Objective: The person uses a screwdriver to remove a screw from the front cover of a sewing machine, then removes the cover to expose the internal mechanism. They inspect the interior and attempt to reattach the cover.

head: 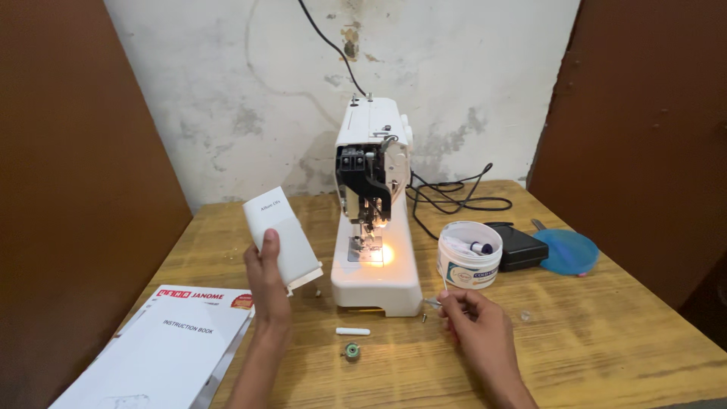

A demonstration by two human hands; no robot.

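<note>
The white cover panel [279,236] of the sewing machine [375,220] sits upright in your left hand [266,282], fingers clamped on its lower edge, left of the machine. Your right hand [473,322] pinches a small metal tool [433,301]; keep it steady, clear of the green bobbin [351,351].

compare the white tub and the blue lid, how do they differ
The white tub stands upright and open with small items inside; the blue lid lies flat and holds nothing visible. The tub is tall and opaque white; the lid is shallow and translucent blue. The tub sits nearer the right hand. Both are round and rest on the table.
</note>
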